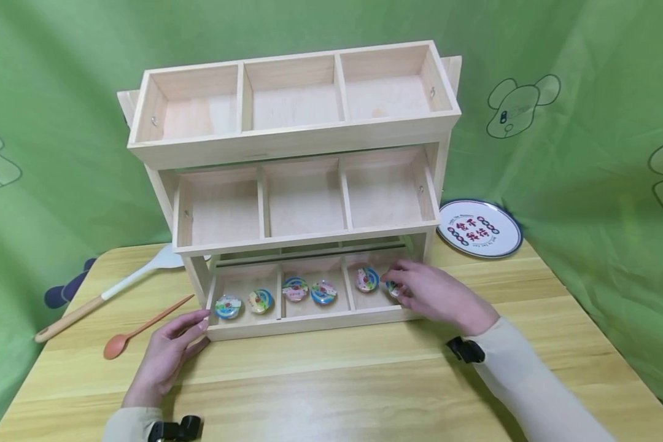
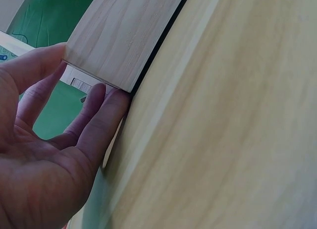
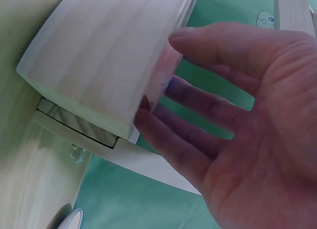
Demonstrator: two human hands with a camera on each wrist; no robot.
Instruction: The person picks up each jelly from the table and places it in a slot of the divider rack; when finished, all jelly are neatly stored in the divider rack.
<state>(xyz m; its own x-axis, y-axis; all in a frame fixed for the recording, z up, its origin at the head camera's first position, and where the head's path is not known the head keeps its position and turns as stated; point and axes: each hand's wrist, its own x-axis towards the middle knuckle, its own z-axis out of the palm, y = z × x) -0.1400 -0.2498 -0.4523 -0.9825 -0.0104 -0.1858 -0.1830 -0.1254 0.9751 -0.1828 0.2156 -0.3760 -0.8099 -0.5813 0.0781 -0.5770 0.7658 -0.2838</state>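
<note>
A three-tier wooden rack [image 1: 294, 136] stands on the table, each tier split into three compartments. Small round jelly cups [image 1: 323, 293] with printed lids lie in the bottom tier, two per compartment. In its right compartment, my right hand [image 1: 439, 293] pinches the outermost jelly cup [image 1: 393, 288], mostly covered by the fingers. The right wrist view shows thumb and fingers around a pinkish part of it behind the tier's front board [image 3: 99, 55]. My left hand [image 1: 168, 353] touches the bottom tier's left front corner [image 2: 111, 65] with its fingertips, fingers loosely bent.
Left of the rack lie a spatula [image 1: 127, 281] with a white head and wooden handle, and a small orange-brown spoon [image 1: 116, 345]. A patterned oval plate [image 1: 482, 245] sits behind at the right. Green cloth [image 1: 574, 153] hangs around the table.
</note>
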